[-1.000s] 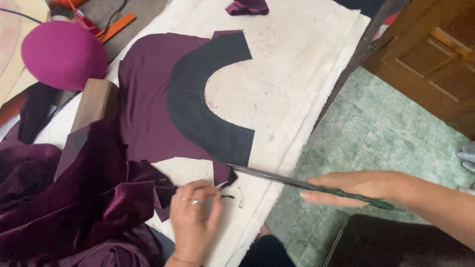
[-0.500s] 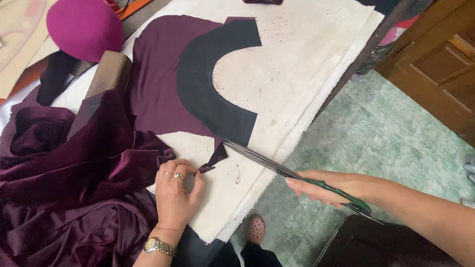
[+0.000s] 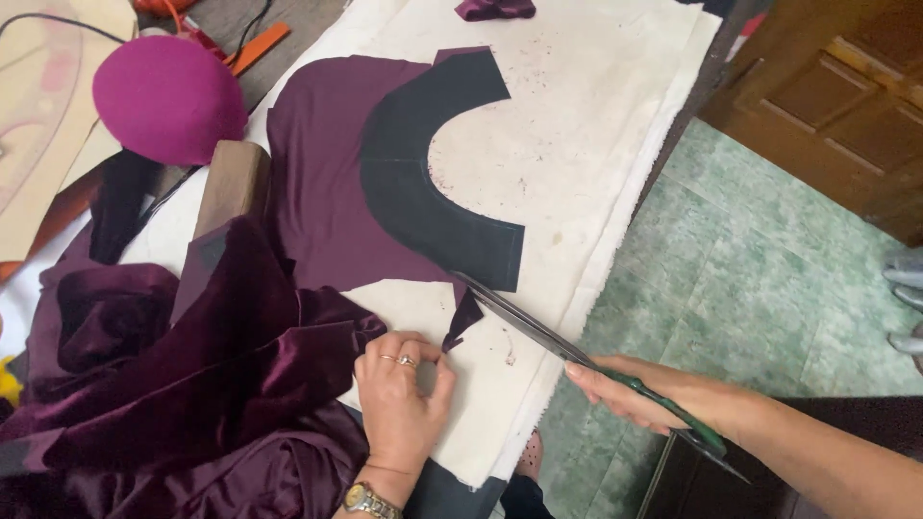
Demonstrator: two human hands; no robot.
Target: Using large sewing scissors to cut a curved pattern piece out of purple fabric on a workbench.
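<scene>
Cloth [image 3: 577, 144], off-white, covers the table; purple fabric [image 3: 317, 183] lies at ten o'clock under a black curved piece [image 3: 413, 192]. Left hand [image 3: 402, 394] pinches the fabric's cut edge at six o'clock. Right hand [image 3: 654, 394] grips long scissors [image 3: 538, 332], blades seemingly closed.

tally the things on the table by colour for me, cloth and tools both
Purple cloth: 3 – the flat cut piece, the velvet heap by the left hand, a scrap at the far edge
Black cloth: 1 – the curved facing
Magenta: 1 – the round cushion
Green-handled: 1 – the scissors in the right hand
Total: 6
</scene>
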